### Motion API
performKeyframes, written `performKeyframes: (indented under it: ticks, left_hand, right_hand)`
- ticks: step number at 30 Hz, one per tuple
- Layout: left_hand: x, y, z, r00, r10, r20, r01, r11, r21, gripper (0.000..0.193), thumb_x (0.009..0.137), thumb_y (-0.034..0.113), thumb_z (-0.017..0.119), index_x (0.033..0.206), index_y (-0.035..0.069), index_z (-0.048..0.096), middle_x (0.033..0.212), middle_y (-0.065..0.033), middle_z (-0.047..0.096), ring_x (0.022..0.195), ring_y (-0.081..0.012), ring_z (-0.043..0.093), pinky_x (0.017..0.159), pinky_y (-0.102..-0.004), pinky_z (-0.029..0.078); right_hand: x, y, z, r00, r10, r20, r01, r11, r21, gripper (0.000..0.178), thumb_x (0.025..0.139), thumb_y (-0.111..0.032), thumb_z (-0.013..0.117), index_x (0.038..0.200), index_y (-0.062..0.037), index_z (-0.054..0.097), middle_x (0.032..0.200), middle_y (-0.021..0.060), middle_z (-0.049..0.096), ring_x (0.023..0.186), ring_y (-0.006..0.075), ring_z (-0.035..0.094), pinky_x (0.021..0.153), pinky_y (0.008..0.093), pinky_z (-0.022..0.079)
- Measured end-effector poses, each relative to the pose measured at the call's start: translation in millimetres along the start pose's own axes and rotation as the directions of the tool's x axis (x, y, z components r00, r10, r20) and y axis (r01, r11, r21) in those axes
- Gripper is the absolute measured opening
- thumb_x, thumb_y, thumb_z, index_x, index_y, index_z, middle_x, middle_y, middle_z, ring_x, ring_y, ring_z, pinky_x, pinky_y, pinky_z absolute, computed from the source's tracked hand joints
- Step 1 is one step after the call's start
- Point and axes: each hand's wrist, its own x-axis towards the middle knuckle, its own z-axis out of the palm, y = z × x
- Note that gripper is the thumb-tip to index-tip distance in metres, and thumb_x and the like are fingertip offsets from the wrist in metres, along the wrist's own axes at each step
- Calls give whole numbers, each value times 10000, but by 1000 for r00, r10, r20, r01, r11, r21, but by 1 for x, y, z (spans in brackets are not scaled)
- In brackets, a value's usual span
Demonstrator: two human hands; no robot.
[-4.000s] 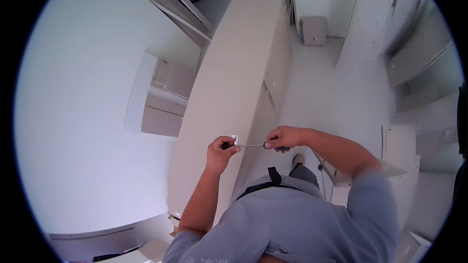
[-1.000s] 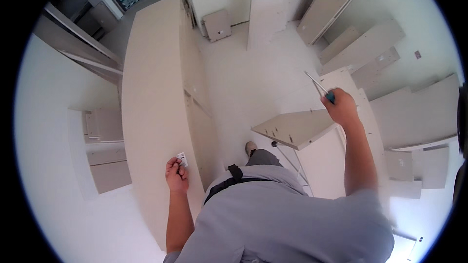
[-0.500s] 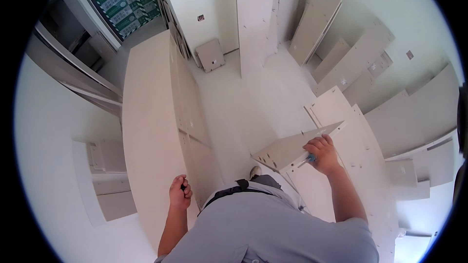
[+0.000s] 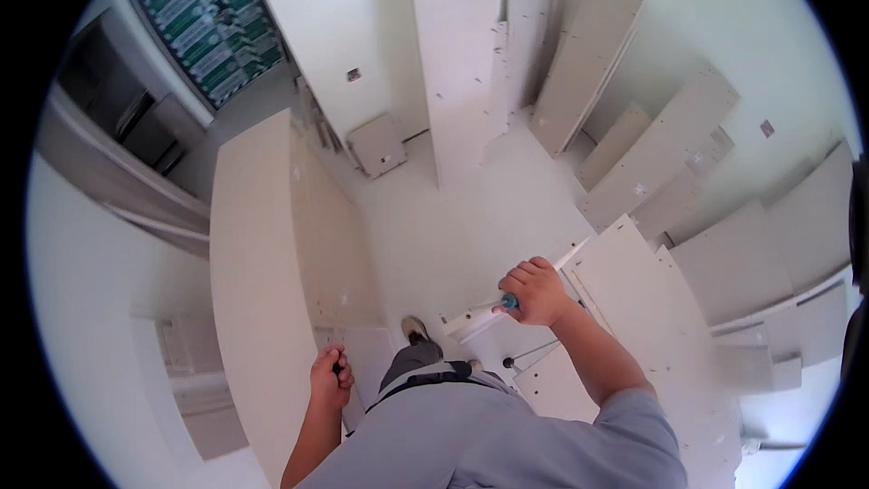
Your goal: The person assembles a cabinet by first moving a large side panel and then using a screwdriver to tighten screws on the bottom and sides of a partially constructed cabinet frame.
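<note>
I see 2 hands: right hand [image 4: 536, 292] w/ closed grip on 1 blue-handled tool [image 4: 510, 302], beside 1 tilted panel [image 4: 634, 281] on the floor. Left hand [image 4: 330, 378] fisted by the tall cabinet [image 4: 258, 254]; contents can't tell.

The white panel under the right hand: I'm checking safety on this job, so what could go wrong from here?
The white panel lies tilted on a pile of boards, so it may slide under the right hand, which grips a blue-handled tool. Loose boards crowd the floor around the shoe: a trip risk. The left hand is closed on something small, which could drop.
</note>
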Motion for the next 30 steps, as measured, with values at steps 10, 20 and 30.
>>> performKeyframes:
  ticks: [10, 20, 30]
  left_hand:
    - [168, 89, 64, 987, -69, 146, 66, 997, 26, 90, 988, 170, 564, 1050, 113, 597, 782, -1, 536, 507, -88, 427, 418, -232, 319]
    - [326, 172, 149, 949, -88, 304, 62, 994, 95, 223, 906, 0, 504, 1089, 103, 580, 893, -26, 565, 574, -90, 448, 442, -225, 351]
    - [422, 140, 277, 963, -127, 238, 107, 990, 93, 152, 1003, 95, 489, 1131, 111, 570, 872, -24, 569, 575, -95, 452, 446, -229, 355]
  right_hand:
    - [87, 94, -37, 913, 340, -225, -373, 920, -122, 391, 663, -373, 877, 871, -136, 646, 830, 39, 655, 803, 273, 638, 765, 399, 470]
    - [118, 167, -98, 712, 428, -556, -656, 689, -309, 398, 700, -348, 863, 896, -70, 655, 839, 101, 661, 819, 361, 629, 742, 455, 474]
    - [197, 362, -113, 609, 485, -628, -773, 542, -331, 363, 744, -389, 833, 871, -86, 681, 850, 73, 676, 834, 312, 639, 749, 436, 471]
